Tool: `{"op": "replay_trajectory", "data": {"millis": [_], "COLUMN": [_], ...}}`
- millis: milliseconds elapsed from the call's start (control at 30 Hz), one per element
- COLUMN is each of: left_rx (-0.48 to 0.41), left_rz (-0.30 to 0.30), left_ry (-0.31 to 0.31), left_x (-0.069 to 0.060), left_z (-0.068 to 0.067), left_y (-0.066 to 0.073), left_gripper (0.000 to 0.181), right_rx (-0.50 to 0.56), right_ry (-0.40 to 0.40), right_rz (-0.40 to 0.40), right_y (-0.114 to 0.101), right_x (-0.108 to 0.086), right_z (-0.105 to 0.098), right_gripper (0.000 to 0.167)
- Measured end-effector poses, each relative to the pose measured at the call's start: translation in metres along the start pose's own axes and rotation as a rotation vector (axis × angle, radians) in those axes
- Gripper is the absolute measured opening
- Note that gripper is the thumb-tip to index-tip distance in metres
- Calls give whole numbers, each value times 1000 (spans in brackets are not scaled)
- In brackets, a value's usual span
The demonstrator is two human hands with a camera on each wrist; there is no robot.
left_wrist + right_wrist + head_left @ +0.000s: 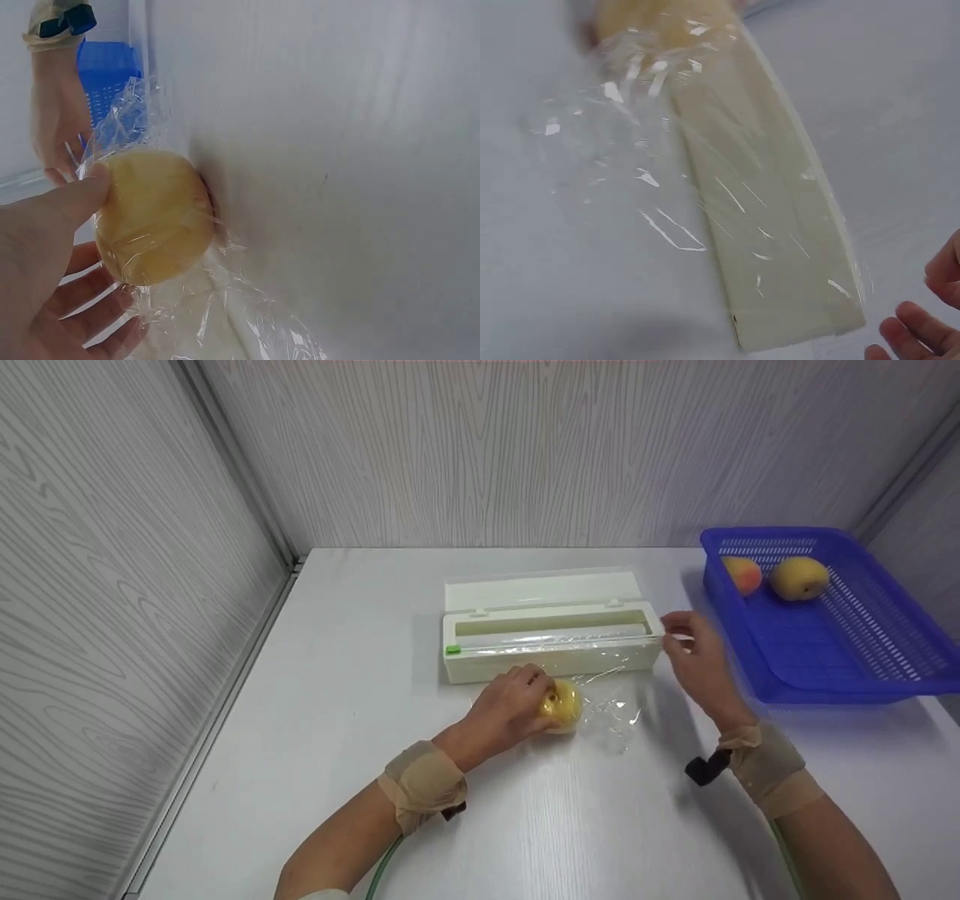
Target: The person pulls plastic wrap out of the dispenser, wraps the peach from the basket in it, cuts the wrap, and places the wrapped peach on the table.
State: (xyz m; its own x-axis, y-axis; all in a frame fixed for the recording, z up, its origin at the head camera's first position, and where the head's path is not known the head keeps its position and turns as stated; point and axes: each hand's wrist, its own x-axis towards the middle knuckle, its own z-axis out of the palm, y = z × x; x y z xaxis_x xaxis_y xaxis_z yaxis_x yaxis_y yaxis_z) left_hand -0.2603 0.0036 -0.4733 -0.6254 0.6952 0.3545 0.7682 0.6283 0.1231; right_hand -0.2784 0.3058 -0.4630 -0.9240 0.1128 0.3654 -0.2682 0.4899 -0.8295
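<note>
A round yellow fruit [568, 706], its kind not certain, sits on the table in front of a white cling film dispenser [551, 664]. My left hand [514, 705] grips the fruit from the left, thumb on one side and fingers on the other, as the left wrist view shows. Clear cling film [649, 176] covers the fruit and runs over the dispenser's front, crumpled to the right of the fruit. The dispenser's lid [544, 589] stands raised at the back, showing the white roll [551, 637]. Beside the dispenser's right end, my right hand [697, 664] has loosely bent fingers, apart from the box in the right wrist view.
At the right stands a blue plastic basket [832, 688] holding a red-and-yellow peach [744, 576] and a yellow fruit [799, 578]. A green slider [453, 649] sits at the dispenser's left front. Wood-grain panels [480, 450] border the white table [360, 697].
</note>
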Motion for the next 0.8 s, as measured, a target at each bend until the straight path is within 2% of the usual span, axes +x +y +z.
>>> {"op": "replay_trajectory", "data": {"millis": [67, 133, 200, 267, 333, 433, 600, 800], "left_rx": [-8, -10, -13, -6, -2, -2, -23, -94], "left_rz": [-7, -7, 1, 9, 14, 15, 11, 11], "left_ry": [-12, -11, 4, 20, 34, 30, 0, -35], "left_x": [-1, -2, -3, -4, -4, -3, -3, -3], "left_z": [1, 3, 4, 7, 9, 10, 8, 3], "left_y": [0, -1, -2, -2, -3, -3, -5, -7], "left_gripper": [51, 53, 55, 56, 58, 57, 54, 51], "right_rx": [-80, -174, -268, -346, -401, -432, -426, -414], "right_ry": [-44, -129, -218, -293, -329, -341, -328, -335], "right_rz": [-217, -415, -562, -649, -689, -680, -667, -665], "right_y": [-10, -21, -30, -34, -33, -29, -24, -24], "right_x": [-15, -32, -49, -62, -70, -74, -75, -75], "right_z": [16, 31, 46, 59, 67, 74, 78, 77], "right_gripper": [28, 31, 37, 46, 55, 65, 73, 76]}}
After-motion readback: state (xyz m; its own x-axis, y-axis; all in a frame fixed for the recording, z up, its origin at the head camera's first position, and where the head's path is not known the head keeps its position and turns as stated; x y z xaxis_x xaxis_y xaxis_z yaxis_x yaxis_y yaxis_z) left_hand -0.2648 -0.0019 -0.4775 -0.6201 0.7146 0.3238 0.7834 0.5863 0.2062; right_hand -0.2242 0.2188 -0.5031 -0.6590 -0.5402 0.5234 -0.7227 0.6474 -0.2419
